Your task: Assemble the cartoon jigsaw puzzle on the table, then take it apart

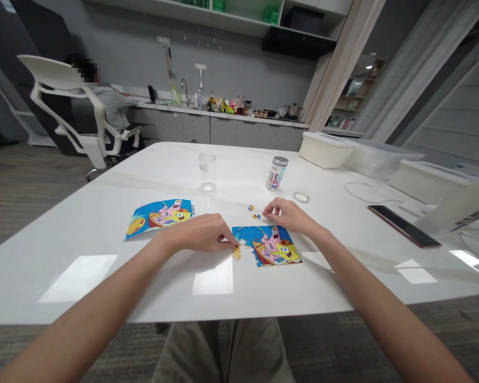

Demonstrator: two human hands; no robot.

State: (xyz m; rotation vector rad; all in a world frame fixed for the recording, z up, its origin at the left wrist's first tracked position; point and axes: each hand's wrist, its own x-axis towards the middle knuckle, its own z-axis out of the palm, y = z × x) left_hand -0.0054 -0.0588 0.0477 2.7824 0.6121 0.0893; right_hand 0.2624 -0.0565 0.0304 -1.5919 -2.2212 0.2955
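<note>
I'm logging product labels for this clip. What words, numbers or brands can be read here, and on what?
No text here can be read.
Label on the jar: too small and blurred.
Sticker on the clear cup: blurred.
Barcode at the right edge of the printed picture: digits unreadable.
Barcode stripes on the box at the right: no legible digits.

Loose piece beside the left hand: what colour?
Mostly yellow; the loose piece shows best in the head view.

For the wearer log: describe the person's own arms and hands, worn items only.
The left hand and right hand are bare: no gloves, rings or watch visible. The left forearm and right forearm are uncovered, no sleeve in view. No markings or cables show.
</note>
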